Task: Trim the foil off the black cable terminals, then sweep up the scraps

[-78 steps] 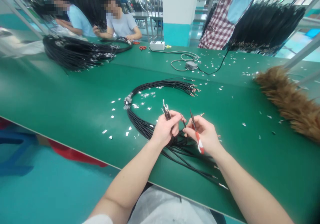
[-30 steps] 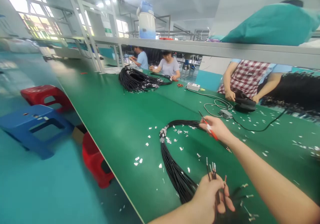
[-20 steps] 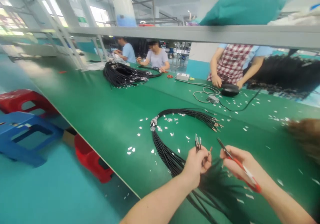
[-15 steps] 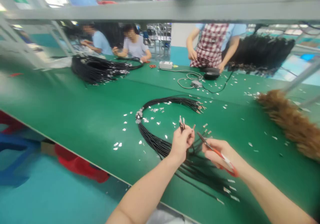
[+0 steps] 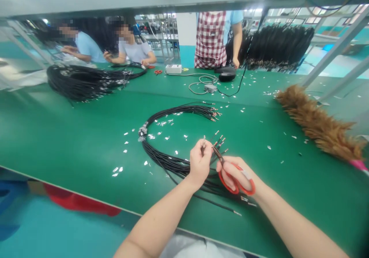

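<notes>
My left hand (image 5: 199, 163) is closed around a few black wire ends with metal terminals (image 5: 204, 142), held upright over the green table (image 5: 72, 135). My right hand (image 5: 235, 174) grips red-handled scissors (image 5: 230, 173), their blades pointing up-left toward those wire ends, almost touching them. Under both hands lies a looped bundle of black wires (image 5: 170, 135), its far ends fanned out near the middle of the table. Small white offcuts (image 5: 150, 135) are scattered around the bundle.
A brown feather duster (image 5: 314, 123) lies at right. A large heap of black wires (image 5: 83, 83) sits far left. Beyond are a white box (image 5: 173, 69), a grey cable with adapter (image 5: 210, 88), and a black round object (image 5: 226, 74). Two seated people and one standing person in a checked apron work opposite.
The view swung back down to the table. My right hand came in from the far loop with the scissors to my left hand, which now holds fewer wire ends lower down.
</notes>
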{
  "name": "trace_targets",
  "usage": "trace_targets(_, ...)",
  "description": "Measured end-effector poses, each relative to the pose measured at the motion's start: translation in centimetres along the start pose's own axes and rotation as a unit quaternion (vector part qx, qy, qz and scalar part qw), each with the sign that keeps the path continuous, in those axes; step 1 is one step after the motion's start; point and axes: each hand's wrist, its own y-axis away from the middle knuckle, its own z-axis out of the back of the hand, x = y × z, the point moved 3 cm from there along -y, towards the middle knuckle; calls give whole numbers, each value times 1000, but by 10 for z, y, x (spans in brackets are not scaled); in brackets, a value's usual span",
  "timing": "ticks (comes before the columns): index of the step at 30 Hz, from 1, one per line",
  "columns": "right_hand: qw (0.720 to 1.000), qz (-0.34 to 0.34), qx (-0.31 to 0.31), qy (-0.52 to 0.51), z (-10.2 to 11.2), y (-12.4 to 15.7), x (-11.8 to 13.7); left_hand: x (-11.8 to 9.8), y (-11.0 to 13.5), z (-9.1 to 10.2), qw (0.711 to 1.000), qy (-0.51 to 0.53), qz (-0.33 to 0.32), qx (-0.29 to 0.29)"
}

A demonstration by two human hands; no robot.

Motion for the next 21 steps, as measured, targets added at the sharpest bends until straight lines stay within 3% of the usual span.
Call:
trace_targets(5, 998, 13, -12, -68, -8, 3, -4, 1, 3, -2, 998, -45, -46, 13)
trace_targets(11, 997, 13, -27, -66, -14, 2, -12, 3, 3, -4, 1000, -16, -10, 12)
trace_targets(14, 997, -6, -72, 0, -8, 3, -10, 4, 1, -6, 1000, -1, 13, 18)
trace_targets(18, 985, 22, -131, 112, 9, 2, 8, 8, -6, -4, 995, 68, 76, 6)
trace_targets(21, 939, 96, -172, 282, 23, -5, 22, 14, -12, -2, 985, 122, 123, 9)
